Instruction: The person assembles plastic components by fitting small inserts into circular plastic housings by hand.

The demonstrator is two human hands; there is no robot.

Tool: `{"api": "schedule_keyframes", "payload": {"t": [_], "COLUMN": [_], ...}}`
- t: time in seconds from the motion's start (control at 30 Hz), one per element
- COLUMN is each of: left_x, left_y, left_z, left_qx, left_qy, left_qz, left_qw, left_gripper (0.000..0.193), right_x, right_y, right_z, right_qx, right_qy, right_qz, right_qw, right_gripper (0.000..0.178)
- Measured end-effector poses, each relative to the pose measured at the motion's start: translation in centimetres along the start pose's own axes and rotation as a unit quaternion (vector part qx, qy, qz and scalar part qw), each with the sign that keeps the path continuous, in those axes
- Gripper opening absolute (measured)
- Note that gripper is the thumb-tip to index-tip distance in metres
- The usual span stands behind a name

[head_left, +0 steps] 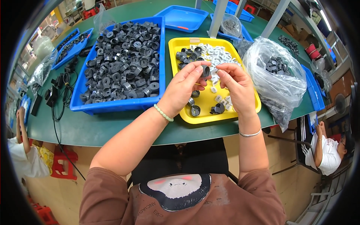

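Note:
My left hand (pixel 187 83) pinches a round black plastic part (pixel 205 71) above the yellow tray (pixel 204 119). Close beside it, my right hand (pixel 237 83) has its thumb and index finger brought together near the part; whatever lies between those fingertips is too small to make out. Below my hands the tray carries many small white plastic pieces (pixel 213 54), most of them heaped toward its far side. Several black round parts (pixel 195 110) lie along the tray's left and near side.
A deep blue bin (pixel 120 106) full of black round parts stands left of the tray. To the right sits a clear plastic bag (pixel 279 86) of black parts. A shallow blue tray (pixel 183 18) lies behind. Black cables (pixel 66 88) run at left. Other people sit at both sides.

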State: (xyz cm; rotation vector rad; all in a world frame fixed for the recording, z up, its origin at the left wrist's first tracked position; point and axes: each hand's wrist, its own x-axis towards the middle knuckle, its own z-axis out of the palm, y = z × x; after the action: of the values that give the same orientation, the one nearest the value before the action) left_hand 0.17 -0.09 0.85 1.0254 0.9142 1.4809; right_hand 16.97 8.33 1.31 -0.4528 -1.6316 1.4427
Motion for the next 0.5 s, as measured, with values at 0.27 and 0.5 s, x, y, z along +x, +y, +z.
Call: {"api": "schedule_keyframes", "payload": {"t": [0.27,0.5], "left_x": [0.5,0.5], "left_y": [-1.2,-1.4], "left_z": [-0.2,0.3], "left_qx": [0.027,0.011], "left_qy": [-0.039,-0.018], "left_qz": [0.071,0.103], "left_qw": [0.996,0.994], "left_gripper": [0.031,0.033], "right_x": [-0.3,-0.5], "right_y": [0.5,0.2], "right_z": [0.1,0.1], "right_qx": [0.038,-0.004], "right_qy": [0.023,0.007], "right_qz": [0.013,-0.009], "right_qw": [0.999,1.0], "right_gripper": [0.013,0.015]}}
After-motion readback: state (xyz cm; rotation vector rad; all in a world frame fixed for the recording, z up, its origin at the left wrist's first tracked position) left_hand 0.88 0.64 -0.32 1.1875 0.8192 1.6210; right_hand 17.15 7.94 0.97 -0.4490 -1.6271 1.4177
